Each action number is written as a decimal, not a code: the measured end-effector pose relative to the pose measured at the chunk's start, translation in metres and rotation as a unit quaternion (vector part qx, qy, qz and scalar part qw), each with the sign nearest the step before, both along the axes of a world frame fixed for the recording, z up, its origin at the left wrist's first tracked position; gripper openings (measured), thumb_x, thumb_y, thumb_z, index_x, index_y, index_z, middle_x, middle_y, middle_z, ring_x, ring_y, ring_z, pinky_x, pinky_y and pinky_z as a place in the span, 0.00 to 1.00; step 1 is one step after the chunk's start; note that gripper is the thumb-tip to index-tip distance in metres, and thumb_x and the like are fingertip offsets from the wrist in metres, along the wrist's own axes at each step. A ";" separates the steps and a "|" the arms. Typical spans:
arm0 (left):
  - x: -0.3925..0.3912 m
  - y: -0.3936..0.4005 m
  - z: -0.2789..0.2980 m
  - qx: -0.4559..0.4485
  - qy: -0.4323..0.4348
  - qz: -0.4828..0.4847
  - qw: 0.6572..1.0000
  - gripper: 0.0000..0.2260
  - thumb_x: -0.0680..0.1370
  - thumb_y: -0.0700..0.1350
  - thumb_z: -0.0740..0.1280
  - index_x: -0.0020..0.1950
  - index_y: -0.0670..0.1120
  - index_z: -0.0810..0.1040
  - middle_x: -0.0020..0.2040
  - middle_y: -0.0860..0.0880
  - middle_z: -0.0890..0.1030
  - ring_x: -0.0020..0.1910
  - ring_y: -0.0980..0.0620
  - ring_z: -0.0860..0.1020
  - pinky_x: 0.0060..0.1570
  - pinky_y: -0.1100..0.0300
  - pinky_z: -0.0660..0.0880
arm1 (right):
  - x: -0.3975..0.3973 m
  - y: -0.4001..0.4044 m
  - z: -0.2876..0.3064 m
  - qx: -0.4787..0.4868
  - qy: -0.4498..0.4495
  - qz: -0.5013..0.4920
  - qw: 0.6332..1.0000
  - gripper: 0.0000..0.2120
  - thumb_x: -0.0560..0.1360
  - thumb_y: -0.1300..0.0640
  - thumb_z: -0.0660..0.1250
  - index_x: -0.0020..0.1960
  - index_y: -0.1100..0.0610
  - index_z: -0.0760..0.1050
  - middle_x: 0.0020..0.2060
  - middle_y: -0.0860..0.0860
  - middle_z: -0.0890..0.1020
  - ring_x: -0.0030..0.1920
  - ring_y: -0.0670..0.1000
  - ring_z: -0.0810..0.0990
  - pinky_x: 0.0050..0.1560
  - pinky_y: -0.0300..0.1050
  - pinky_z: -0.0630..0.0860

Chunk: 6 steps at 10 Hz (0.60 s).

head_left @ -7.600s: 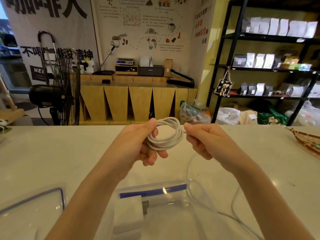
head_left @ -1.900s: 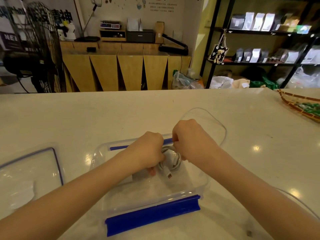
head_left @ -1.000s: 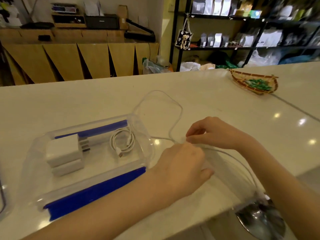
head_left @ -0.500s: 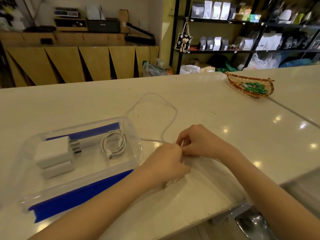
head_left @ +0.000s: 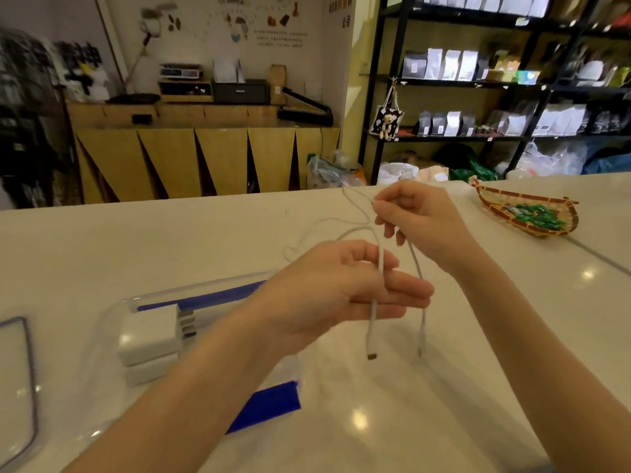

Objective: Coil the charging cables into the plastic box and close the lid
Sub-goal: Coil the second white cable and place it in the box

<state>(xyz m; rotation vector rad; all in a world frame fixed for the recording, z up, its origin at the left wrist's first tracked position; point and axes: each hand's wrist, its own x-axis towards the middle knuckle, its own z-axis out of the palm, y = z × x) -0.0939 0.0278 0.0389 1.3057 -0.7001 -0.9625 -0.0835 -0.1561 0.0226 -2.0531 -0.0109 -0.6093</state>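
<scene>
A thin white charging cable (head_left: pixel 373 322) hangs in the air above the table, both plug ends dangling. My left hand (head_left: pixel 338 288) grips it just above one plug end, fingers stretched out to the right. My right hand (head_left: pixel 420 216) pinches the cable higher up, with a slack loop trailing back onto the table. The clear plastic box (head_left: pixel 112 322) with blue clips lies open at lower left, behind my left forearm. Two white charger bricks (head_left: pixel 146 339) sit inside it. My arm hides the coiled cable put in earlier. The lid (head_left: pixel 20 387) rests at the far left edge.
A woven basket (head_left: pixel 526 216) with green wrapped items sits at the right on the white table (head_left: pixel 170 240). The table's near edge runs along the lower right. Beyond the table are a wooden counter and black shelves.
Both hands have lifted the second cable off the table and raised it; its two ends now hang free. The first coiled cable went into the box about two seconds ago.
</scene>
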 end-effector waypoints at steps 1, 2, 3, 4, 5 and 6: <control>0.017 0.016 0.014 -0.041 -0.013 0.059 0.997 0.12 0.72 0.28 0.55 0.45 0.43 0.72 0.35 0.46 0.85 0.35 0.51 0.83 0.33 0.63 0.79 | 0.013 0.017 0.004 -0.023 -0.011 0.014 1.000 0.02 0.73 0.61 0.66 0.45 0.58 0.77 0.32 0.52 0.81 0.29 0.47 0.78 0.29 0.40 0.75; 0.033 0.032 0.023 -0.070 -0.024 0.103 0.992 0.14 0.70 0.28 0.54 0.46 0.42 0.74 0.32 0.47 0.83 0.28 0.54 0.79 0.30 0.64 0.76 | 0.025 0.038 0.003 -0.103 -0.013 0.031 0.994 0.07 0.74 0.60 0.65 0.52 0.58 0.75 0.38 0.54 0.82 0.37 0.52 0.80 0.37 0.41 0.77; 0.046 0.046 0.027 -0.085 -0.036 0.135 0.987 0.17 0.70 0.27 0.54 0.46 0.43 0.77 0.32 0.48 0.83 0.30 0.55 0.79 0.32 0.64 0.77 | 0.037 0.058 0.002 -0.173 0.002 0.047 0.984 0.13 0.75 0.58 0.64 0.59 0.54 0.73 0.45 0.52 0.81 0.43 0.48 0.79 0.42 0.38 0.75; 0.055 0.057 0.026 -0.090 -0.042 0.148 0.984 0.18 0.70 0.27 0.53 0.41 0.44 0.78 0.32 0.48 0.83 0.30 0.54 0.80 0.32 0.64 0.78 | 0.045 0.082 0.006 -0.192 -0.009 0.106 0.976 0.10 0.75 0.55 0.62 0.55 0.46 0.73 0.46 0.43 0.80 0.48 0.37 0.76 0.48 0.39 0.74; 0.059 0.065 0.026 -0.096 -0.051 0.134 0.985 0.15 0.71 0.28 0.53 0.41 0.42 0.75 0.31 0.48 0.83 0.29 0.54 0.80 0.30 0.64 0.78 | 0.049 0.100 0.008 -0.136 -0.049 0.145 0.979 0.15 0.75 0.61 0.59 0.54 0.43 0.74 0.45 0.45 0.80 0.45 0.40 0.77 0.45 0.33 0.72; 0.062 0.075 0.026 -0.134 -0.048 0.127 0.982 0.13 0.72 0.27 0.52 0.41 0.41 0.72 0.31 0.47 0.83 0.30 0.54 0.80 0.32 0.63 0.78 | 0.056 0.111 0.005 -0.058 0.014 0.156 0.986 0.13 0.76 0.68 0.56 0.59 0.66 0.72 0.46 0.58 0.79 0.44 0.56 0.73 0.40 0.29 0.71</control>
